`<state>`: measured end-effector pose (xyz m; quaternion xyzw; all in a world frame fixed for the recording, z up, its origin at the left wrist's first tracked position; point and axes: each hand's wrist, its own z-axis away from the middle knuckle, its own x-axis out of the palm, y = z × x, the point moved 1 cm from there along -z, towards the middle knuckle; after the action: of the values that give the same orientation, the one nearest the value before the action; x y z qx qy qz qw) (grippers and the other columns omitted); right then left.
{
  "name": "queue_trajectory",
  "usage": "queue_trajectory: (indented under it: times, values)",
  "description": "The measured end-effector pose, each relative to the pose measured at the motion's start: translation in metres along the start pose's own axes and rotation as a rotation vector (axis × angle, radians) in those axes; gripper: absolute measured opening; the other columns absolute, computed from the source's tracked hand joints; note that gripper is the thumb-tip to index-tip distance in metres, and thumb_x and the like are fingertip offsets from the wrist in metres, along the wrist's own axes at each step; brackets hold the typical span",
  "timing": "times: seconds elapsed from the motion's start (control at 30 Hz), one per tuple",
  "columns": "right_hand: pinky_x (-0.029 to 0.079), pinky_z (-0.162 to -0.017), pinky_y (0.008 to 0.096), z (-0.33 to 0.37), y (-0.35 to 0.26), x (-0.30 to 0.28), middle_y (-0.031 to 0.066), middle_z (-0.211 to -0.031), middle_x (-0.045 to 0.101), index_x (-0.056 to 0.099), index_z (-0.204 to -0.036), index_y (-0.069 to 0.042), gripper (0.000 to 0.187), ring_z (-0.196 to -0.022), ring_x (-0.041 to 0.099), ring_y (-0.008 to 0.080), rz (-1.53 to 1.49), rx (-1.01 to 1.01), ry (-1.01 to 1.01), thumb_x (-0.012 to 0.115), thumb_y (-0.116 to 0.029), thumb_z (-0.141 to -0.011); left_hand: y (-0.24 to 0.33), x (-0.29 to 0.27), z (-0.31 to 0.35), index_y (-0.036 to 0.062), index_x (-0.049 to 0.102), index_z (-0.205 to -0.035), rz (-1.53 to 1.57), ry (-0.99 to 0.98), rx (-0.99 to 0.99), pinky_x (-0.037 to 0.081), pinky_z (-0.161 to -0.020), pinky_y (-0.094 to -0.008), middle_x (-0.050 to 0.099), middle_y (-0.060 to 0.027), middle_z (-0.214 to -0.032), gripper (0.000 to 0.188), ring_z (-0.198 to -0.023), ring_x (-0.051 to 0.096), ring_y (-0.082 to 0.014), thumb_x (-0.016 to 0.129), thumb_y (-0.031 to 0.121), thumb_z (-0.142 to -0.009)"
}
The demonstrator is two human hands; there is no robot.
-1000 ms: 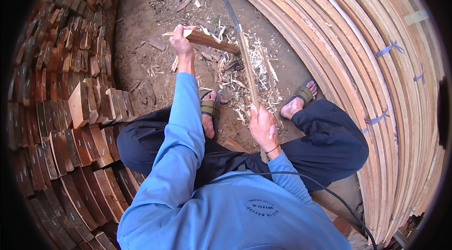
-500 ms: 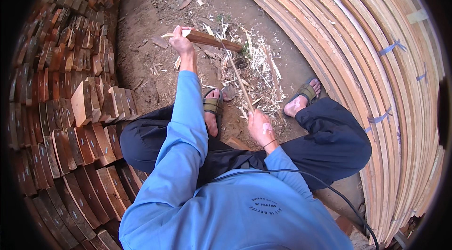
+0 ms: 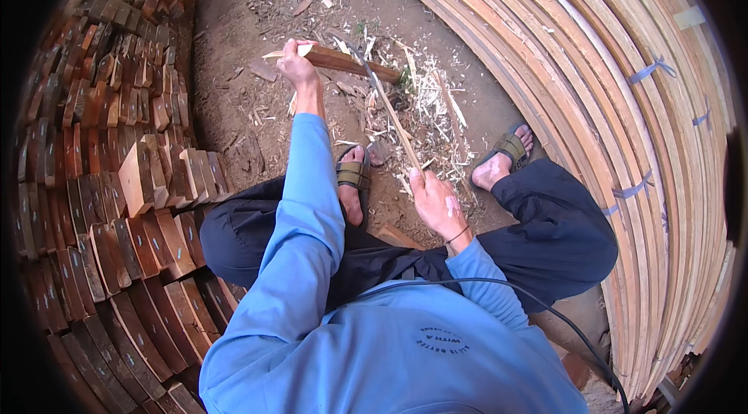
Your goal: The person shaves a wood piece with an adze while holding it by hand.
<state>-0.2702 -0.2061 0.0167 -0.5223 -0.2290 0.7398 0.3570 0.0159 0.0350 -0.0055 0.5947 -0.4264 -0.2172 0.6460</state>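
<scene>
My left hand is closed around a reddish-brown wooden piece, near its pale, pointed end. The piece's other end reaches right, over the pile of shavings. In my closed right hand is a long-handled knife with a thin wooden handle and a dark blade. Its blade crosses the wooden piece and tapers toward the upper left; whether the edge touches the wood I cannot tell. Pale wood shavings lie on the dirt ground under and right of the piece.
Stacked short boards rise on my left. Long planks, some tied with bluish strips, line the right. My sandalled feet flank the shavings. A black cable runs across my lap to the lower right.
The knife's blade has shifted across the wooden piece toward the upper left, and more of it shows. My right hand has turned and moved slightly rightward. My left hand stays nearly in place.
</scene>
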Motion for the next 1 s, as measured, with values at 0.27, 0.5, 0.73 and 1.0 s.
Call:
queue_trajectory:
  times: [0.27, 0.5, 0.73, 1.0]
  values:
    - [0.031, -0.035, 0.0276, -0.007, -0.005, -0.022, 0.0021, -0.055, 0.042, 0.049, -0.086, -0.006, 0.044, -0.038, 0.037, 0.0124, -1.158, 0.546, -0.486, 0.034, -0.044, -0.103, 0.005, 0.027, 0.000, -0.0035, 0.064, -0.065, -0.178, -0.010, 0.093, 0.047, -0.067, -0.0327, 0.067, -0.0134, -0.070, 0.032, -0.067, 0.060, -0.0196, 0.045, 0.015, -0.084]
    - [0.040, -0.041, 0.0349, -0.032, -0.012, -0.022, 0.0088, -0.054, 0.047, 0.052, -0.082, -0.002, 0.036, -0.041, 0.047, 0.0210, -0.411, 0.028, 0.073, 0.042, -0.031, -0.102, 0.004, 0.028, -0.003, -0.0039, 0.063, -0.067, -0.005, -0.023, 0.025, 0.048, -0.066, -0.0326, 0.066, -0.0141, -0.070, 0.031, -0.066, 0.062, -0.0213, 0.045, 0.013, -0.084]
    - [0.046, -0.059, 0.0533, -0.042, -0.015, 0.003, 0.0265, -0.064, 0.058, 0.054, -0.086, 0.004, 0.028, -0.066, 0.061, 0.0452, 0.029, -0.087, 0.085, 0.047, -0.020, -0.098, 0.006, 0.020, -0.005, -0.0036, 0.062, -0.066, 0.018, 0.008, -0.021, 0.049, -0.067, -0.0328, 0.065, -0.0149, -0.068, 0.031, -0.066, 0.063, -0.0221, 0.045, 0.014, -0.086]
    - [0.048, -0.069, 0.0535, -0.036, -0.018, 0.013, 0.0292, -0.073, 0.061, 0.057, -0.089, 0.006, 0.028, -0.076, 0.061, 0.0469, -0.001, -0.036, 0.080, 0.047, -0.019, -0.097, 0.009, 0.020, 0.005, -0.0040, 0.063, -0.065, -0.058, 0.000, -0.001, 0.048, -0.069, -0.0330, 0.067, -0.0147, -0.070, 0.036, -0.067, 0.062, -0.0210, 0.044, 0.017, -0.087]
